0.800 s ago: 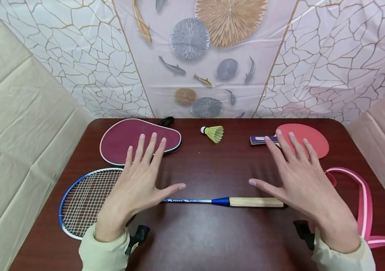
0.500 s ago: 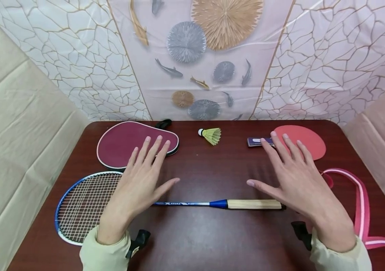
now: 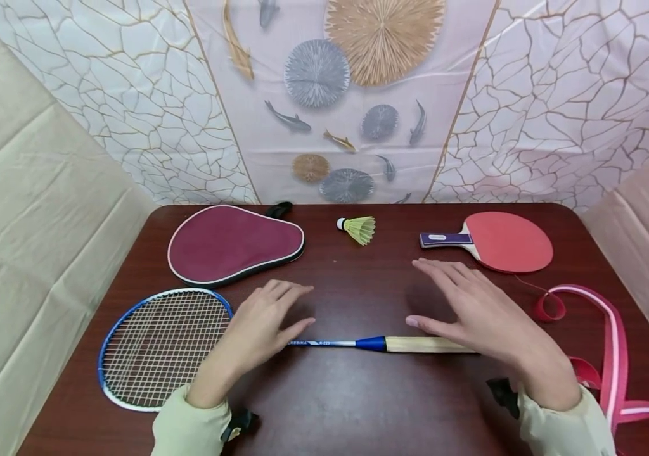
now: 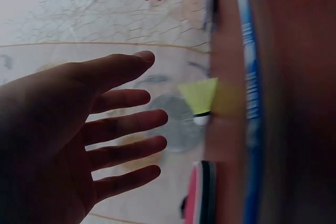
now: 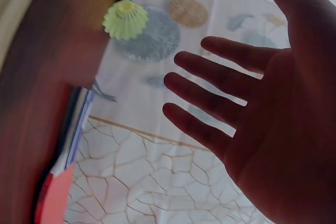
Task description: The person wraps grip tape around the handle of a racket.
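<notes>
My left hand point(image 3: 258, 326) hovers over the badminton racket's point(image 3: 159, 348) shaft, beside its strung head, holding nothing. My right hand point(image 3: 473, 307) hangs above the racket's pale handle point(image 3: 424, 344), thumb apart from the fingers, also holding nothing. In the left wrist view the left hand's fingers point(image 4: 126, 124) are spread, with the blue shaft point(image 4: 252, 93) off to the right. The right wrist view shows the other hand's fingers point(image 5: 205, 85) extended, apart from the yellow shuttlecock point(image 5: 126, 19). That shuttlecock point(image 3: 357, 228) lies at the back middle of the table.
A maroon paddle case point(image 3: 233, 244) lies at the back left. At the back right is a red table tennis paddle point(image 3: 507, 240) with a purple handle. A pink strap point(image 3: 614, 342) curls along the right side of the brown table point(image 3: 336, 405). Fabric walls surround it.
Both hands have drawn back toward me and their fingers have bent or tilted down. The paddle case and the paddle, partly covered before, now show fully. The objects lie as before.
</notes>
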Motion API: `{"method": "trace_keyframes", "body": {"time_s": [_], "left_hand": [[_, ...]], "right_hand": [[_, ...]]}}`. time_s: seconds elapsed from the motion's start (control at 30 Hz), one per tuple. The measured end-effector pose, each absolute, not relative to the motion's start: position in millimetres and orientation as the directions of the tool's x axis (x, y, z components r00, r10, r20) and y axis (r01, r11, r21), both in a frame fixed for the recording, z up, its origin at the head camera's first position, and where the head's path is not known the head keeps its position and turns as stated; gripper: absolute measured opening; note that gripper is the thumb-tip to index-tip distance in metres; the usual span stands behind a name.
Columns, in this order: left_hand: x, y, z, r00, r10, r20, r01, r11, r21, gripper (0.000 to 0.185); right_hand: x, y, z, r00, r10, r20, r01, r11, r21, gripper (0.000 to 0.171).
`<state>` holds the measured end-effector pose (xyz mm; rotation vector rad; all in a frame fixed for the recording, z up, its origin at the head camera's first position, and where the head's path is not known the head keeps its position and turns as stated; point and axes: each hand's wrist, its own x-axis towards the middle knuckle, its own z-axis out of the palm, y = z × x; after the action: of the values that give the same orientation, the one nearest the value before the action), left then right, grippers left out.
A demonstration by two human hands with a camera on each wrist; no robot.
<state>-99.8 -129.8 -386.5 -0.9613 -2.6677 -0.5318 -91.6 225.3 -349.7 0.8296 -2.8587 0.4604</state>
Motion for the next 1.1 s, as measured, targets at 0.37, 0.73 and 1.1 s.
{"method": "trace_keyframes", "body": {"time_s": [0.37, 0.73, 1.1], "left_hand": [[-89.4, -123.6, -413.7, -0.788, 0.564, 0.247, 0.612, 0.672, 0.417, 0.043], [-86.1, -121.0, -430.1, -0.78, 0.582, 0.229, 0.615, 0.644, 0.455, 0.027], [-90.3, -124.6, -442.6, -0.771, 0.595, 0.227, 0.62, 0.619, 0.483, 0.013]], "right_hand": [[-90.1, 206.0, -379.5, -0.787, -0.593, 0.169, -0.616, 0.738, -0.278, 0.079], [-84.6, 193.2, -395.3, -0.755, -0.652, 0.069, -0.614, 0.665, -0.425, 0.057], [-83.9, 192.2, -416.7, -0.73, -0.678, 0.089, -0.64, 0.632, -0.438, 0.047]]}}
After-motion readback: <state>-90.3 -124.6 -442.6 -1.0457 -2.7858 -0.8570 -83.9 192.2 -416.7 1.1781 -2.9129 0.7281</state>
